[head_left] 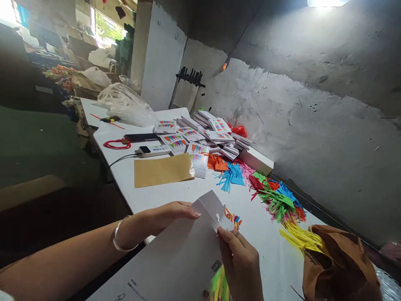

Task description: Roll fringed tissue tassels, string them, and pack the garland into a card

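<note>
My left hand, with a silver bangle on its wrist, pinches the left edge of a white paper sleeve that lies slanted across the white table. My right hand grips the sleeve's upper end, where a hang-hole flap folds up. A small bunch of coloured paper pieces sticks out just beyond that flap. Bright green and yellow paper shows under my right wrist.
Heaps of coloured paper tassels run along the wall side. Stacks of printed packs, a white box, a brown envelope, a phone, a power bank, a red loop, plastic bags and a brown bag lie around.
</note>
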Motion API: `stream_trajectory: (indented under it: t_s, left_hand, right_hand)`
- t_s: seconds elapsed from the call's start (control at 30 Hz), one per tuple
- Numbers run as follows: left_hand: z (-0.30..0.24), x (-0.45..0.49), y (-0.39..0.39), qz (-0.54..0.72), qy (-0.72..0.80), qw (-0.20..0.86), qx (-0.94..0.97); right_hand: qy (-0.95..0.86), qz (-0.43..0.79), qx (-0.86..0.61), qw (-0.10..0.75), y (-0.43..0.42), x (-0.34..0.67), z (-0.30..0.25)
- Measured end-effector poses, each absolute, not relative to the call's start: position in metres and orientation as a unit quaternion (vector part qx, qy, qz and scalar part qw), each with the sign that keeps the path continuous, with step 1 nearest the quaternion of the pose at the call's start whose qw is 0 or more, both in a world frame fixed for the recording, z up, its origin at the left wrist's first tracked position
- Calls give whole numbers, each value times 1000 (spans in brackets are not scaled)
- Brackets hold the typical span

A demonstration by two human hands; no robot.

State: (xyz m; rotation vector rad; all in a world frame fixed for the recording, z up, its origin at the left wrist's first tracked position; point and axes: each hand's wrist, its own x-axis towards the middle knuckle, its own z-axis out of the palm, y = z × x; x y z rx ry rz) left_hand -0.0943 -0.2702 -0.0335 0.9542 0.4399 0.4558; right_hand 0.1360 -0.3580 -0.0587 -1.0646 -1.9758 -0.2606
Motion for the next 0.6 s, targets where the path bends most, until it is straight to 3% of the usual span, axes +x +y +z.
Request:
stream_trajectory:
  t_s: [0.13, 0.23, 0.4, 0.47, 0.6]
  left_hand:
    - [-32, -94, -271, 220, 240, 828, 456]
    - [-46, -95, -260, 240, 273, 814, 453]
    - [-94, -99, -222, 314, 304, 787, 436]
    - [-112, -99, -213, 333, 319, 777, 429]
    - [-128, -98, -212, 382, 318, 755, 428]
  right_hand:
    - [-788, -157, -427, 415, -356, 135, -65]
    - [-737, -163, -456, 471, -357, 132, -70]
    - [-544, 51, -527, 651, -358, 119, -64]
    - [-542, 114, -537, 636, -352, 106, -54]
    - [-690, 122, -510, 500, -313, 52, -24]
